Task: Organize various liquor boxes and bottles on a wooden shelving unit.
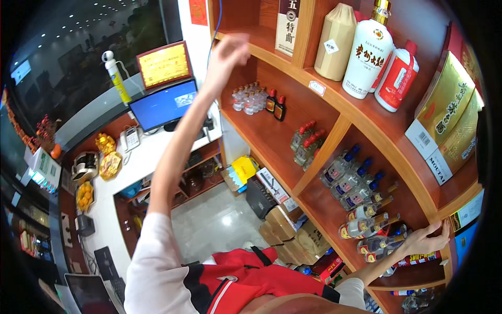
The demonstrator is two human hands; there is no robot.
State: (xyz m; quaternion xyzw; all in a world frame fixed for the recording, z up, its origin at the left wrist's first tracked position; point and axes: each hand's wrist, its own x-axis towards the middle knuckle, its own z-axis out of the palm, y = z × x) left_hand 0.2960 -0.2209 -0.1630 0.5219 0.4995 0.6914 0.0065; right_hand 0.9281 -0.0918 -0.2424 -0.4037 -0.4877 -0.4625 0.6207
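My left hand (230, 51), blurred and raised with bent fingers, is in front of the upper board of a wooden display shelf (270, 59). Whether it touches the board or holds anything cannot be made out. Below it, small clear bottles (250, 99) stand in a cluster beside two dark little bottles (275, 104). Over on the right, my right hand (427, 239) has its fingers bent around the wooden edge at a shelf joint. Several clear liquor bottles (359, 223) stand just left of that hand, and a gold Moutai box (447, 114) sits above it.
Large liquor bottles (368, 59) line the upper shelf. Cardboard boxes (288, 231) and a black case (261, 196) stand on the floor along the shelf. To the left, a white counter (147, 157) carries a monitor (164, 105), a telephone (130, 138) and a plate of orange fruit (84, 196).
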